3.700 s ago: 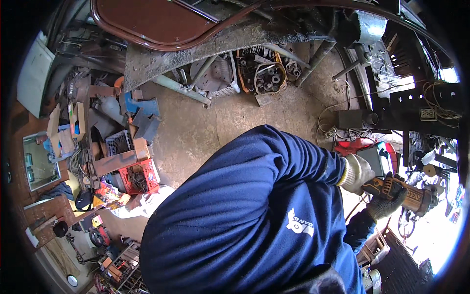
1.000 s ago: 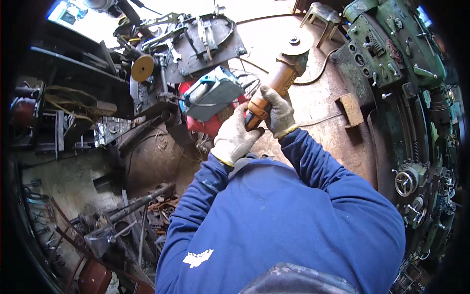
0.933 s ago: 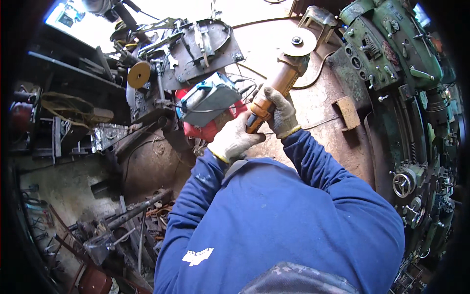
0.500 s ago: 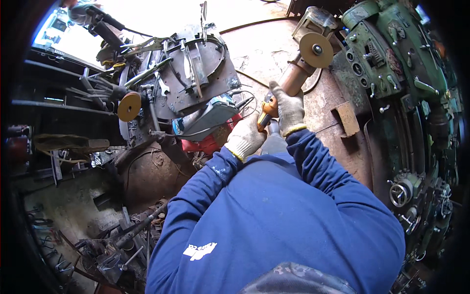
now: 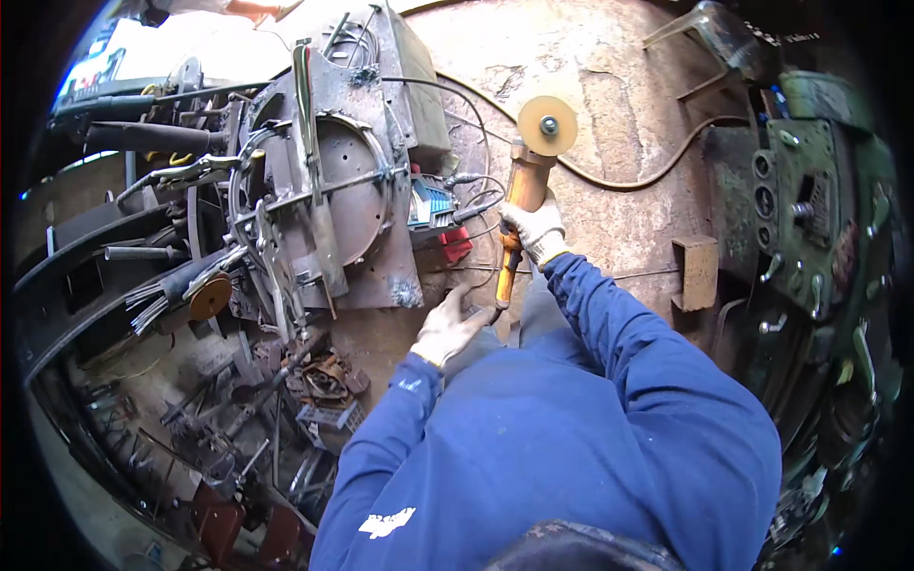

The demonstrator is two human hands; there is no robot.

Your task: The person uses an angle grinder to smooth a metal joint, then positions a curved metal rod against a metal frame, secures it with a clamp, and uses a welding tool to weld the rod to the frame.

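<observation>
An orange angle grinder (image 5: 528,179) is in my gloved right hand (image 5: 538,228), which wraps round its body. Its round tan disc (image 5: 562,138) points away from me, over the floor. My left hand (image 5: 447,328), in a whitish glove, is off the handle, with thumb and fingers apart. Its fingertips lie close to the tail end of the grinder and the dark cord there; whether they touch I cannot tell. To the left of the grinder stands a metal plate (image 5: 395,249) with a round ring (image 5: 381,162) and clamps on it.
A blue and grey machine (image 5: 433,202) with cables sits beside the plate. A second grinding disc (image 5: 210,298) is at the left, near several thin rods. A green machine (image 5: 809,209) with levers stands on the right. A box-shaped metal piece (image 5: 698,273) and a hose (image 5: 628,183) lie on the floor.
My left hand has let go of the grinder's handle and moved down and left. The grinder, held by my right hand, now points more straight ahead. The view has shifted toward the plate.
</observation>
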